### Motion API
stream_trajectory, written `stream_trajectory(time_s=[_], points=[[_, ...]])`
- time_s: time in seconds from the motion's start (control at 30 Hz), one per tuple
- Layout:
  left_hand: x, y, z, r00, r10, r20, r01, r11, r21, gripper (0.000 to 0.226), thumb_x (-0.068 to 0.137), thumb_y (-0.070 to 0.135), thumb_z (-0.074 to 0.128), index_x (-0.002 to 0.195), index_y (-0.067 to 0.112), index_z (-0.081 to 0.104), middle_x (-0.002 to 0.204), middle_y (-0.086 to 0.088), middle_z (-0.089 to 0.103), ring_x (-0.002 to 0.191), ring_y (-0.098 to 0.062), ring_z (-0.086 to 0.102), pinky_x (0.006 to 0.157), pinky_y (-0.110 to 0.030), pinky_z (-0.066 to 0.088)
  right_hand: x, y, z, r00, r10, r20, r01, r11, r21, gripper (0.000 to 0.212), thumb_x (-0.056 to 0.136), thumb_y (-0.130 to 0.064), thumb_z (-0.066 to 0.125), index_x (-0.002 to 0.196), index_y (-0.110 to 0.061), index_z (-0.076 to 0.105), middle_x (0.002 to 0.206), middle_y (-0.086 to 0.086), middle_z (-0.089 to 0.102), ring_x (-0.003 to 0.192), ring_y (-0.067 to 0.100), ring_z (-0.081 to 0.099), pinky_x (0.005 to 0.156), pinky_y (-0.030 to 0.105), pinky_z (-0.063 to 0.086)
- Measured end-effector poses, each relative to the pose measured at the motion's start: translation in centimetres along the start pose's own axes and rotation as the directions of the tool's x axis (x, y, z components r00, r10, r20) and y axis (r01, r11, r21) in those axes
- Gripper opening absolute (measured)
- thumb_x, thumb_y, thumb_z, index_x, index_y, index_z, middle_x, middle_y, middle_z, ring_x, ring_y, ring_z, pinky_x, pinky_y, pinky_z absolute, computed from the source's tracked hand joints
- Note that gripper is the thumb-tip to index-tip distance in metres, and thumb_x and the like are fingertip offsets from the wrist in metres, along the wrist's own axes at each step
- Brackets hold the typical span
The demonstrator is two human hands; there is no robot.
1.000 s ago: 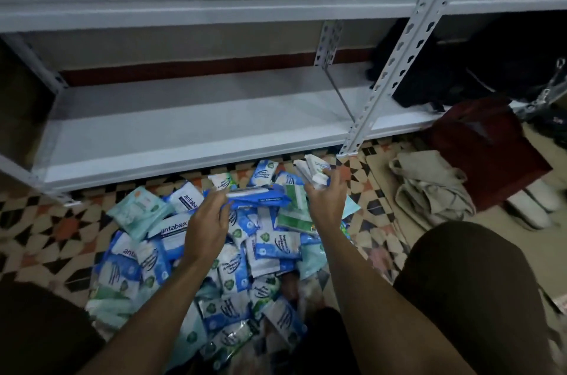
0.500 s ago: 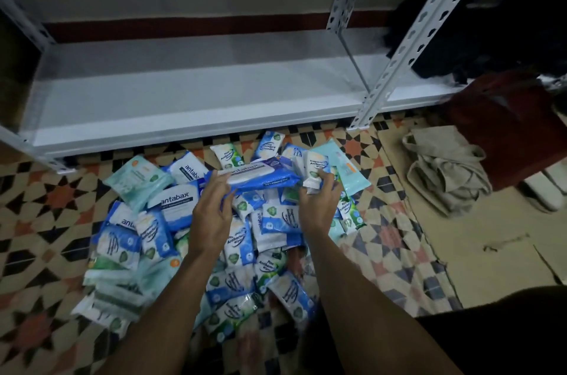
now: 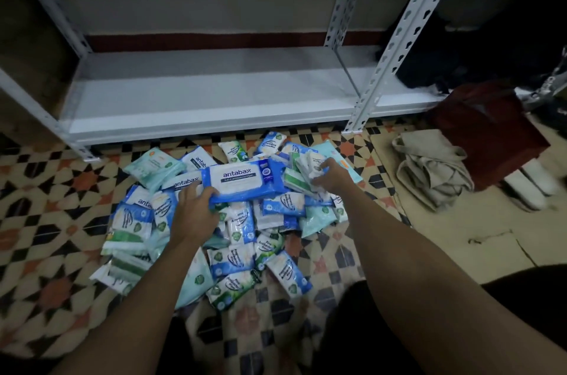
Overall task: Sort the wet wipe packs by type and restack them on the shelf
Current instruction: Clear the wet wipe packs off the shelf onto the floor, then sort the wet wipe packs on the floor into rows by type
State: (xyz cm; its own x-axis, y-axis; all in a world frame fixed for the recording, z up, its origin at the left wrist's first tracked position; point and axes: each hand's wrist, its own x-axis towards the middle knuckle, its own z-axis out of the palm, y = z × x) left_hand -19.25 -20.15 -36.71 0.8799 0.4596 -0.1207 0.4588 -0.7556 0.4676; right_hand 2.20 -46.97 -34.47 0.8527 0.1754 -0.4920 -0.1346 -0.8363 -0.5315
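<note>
A heap of wet wipe packs, blue, green and pale teal, lies on the patterned floor in front of a white metal shelf whose bottom board is bare. My left hand grips the near left corner of a large blue antabax pack, held flat, label up, over the heap. My right hand holds a few small white and green packs at the heap's far right edge.
A beige folded cloth bag lies on the floor to the right. A dark red box stands behind it, next to white shoes. Dark bags fill the shelf bay at right. My knees frame the bottom edge.
The large blue pack has turned face up and flat in my left hand. My right hand has dropped lower onto the heap's right side with its small packs. The view moved closer.
</note>
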Motion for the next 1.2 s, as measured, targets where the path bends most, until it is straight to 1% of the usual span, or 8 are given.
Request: stream_trajectory(time_s=[0.13,0.27,0.4,0.53,0.63,0.77,0.93,1.2], points=[[-1.1,1.1,0.3,1.0,-0.014,-0.022,0.014,1.0,0.013,0.062,0.084,0.017,0.078,0.138,0.024,0.049,0.157,-0.012,0.027,0.143,-0.036,0.025,0.104,-0.056,0.044,0.6,-0.1,0.6,0.998,0.042,0.04,-0.033,0.98,-0.197,0.079,0.083,-0.035,0.074,0.152,-0.026,0.035,0.137,0.016,0.057,0.126,0.036,0.052,0.105,0.043,0.039],[-2.1,2.3,1.1,0.999,-0.044,0.015,0.046,0.992,-0.115,0.055,0.087,0.011,0.071,0.138,0.023,0.052,0.156,-0.013,0.029,0.143,-0.035,0.023,0.107,-0.054,0.036,0.2,0.3,1.0,0.994,0.106,0.03,-0.089,0.934,-0.345,0.087,0.091,-0.042,0.064,0.161,-0.026,0.016,0.157,0.02,0.034,0.145,0.041,0.027,0.118,0.051,0.022],[-2.9,3.2,1.1,0.993,-0.118,-0.009,0.112,0.96,-0.257,0.049,0.089,0.008,0.068,0.135,0.021,0.056,0.153,-0.011,0.033,0.142,-0.033,0.023,0.107,-0.047,0.035,-0.1,1.1,0.4,0.985,0.171,0.023,-0.147,0.903,-0.404,0.09,0.093,-0.042,0.063,0.162,-0.024,0.008,0.161,0.021,0.025,0.149,0.04,0.02,0.118,0.048,0.021],[-3.4,3.4,0.9,0.973,-0.219,-0.066,0.183,0.917,-0.354,0.04,0.09,0.009,0.067,0.127,0.022,0.06,0.143,-0.01,0.041,0.135,-0.032,0.031,0.101,-0.041,0.038,0.4,2.2,0.2,0.981,0.192,0.015,-0.173,0.914,-0.368,0.093,0.088,-0.048,0.066,0.16,-0.02,0.015,0.157,0.021,0.032,0.144,0.039,0.031,0.115,0.046,0.031],[-3.4,3.5,1.0,0.954,-0.288,-0.084,0.232,0.885,-0.403,0.035,0.091,0.011,0.068,0.123,0.023,0.061,0.139,-0.01,0.043,0.134,-0.031,0.033,0.099,-0.04,0.038,0.6,3.0,0.2,0.99,0.14,-0.033,-0.144,0.967,-0.208,0.08,0.09,-0.051,0.063,0.153,-0.012,0.033,0.149,0.021,0.044,0.135,0.037,0.043,0.109,0.042,0.036],[-3.1,4.9,1.5,0.97,-0.206,-0.127,0.148,0.92,-0.362,0.033,0.091,0.013,0.068,0.121,0.022,0.062,0.14,-0.008,0.043,0.133,-0.029,0.031,0.1,-0.037,0.037,1.0,4.3,0.5,0.982,0.034,-0.186,-0.05,0.995,-0.081,0.061,0.095,-0.055,0.058,0.132,-0.006,0.051,0.126,0.017,0.062,0.119,0.035,0.056,0.089,0.036,0.04],[-1.9,7.4,2.4,0.976,-0.138,-0.169,0.083,0.951,-0.299,0.031,0.089,0.013,0.07,0.116,0.025,0.064,0.144,-0.006,0.042,0.135,-0.031,0.03,0.108,-0.047,0.03,2.3,5.4,0.6,0.955,0.037,-0.295,-0.03,0.999,0.029,0.023,0.093,-0.025,0.062,0.106,-0.011,0.05,0.105,0.016,0.064,0.101,0.035,0.06,0.077,0.037,0.047],[-0.5,10.3,3.3,0.971,-0.153,-0.184,0.086,0.941,-0.327,0.027,0.087,0.012,0.07,0.111,0.025,0.069,0.142,-0.005,0.046,0.134,-0.032,0.032,0.11,-0.051,0.029,6.0,7.5,-0.6,0.943,0.173,-0.284,-0.158,0.985,0.074,0.033,0.096,-0.016,0.048,0.127,-0.007,0.054,0.121,0.022,0.063,0.114,0.04,0.059,0.09,0.042,0.051]])
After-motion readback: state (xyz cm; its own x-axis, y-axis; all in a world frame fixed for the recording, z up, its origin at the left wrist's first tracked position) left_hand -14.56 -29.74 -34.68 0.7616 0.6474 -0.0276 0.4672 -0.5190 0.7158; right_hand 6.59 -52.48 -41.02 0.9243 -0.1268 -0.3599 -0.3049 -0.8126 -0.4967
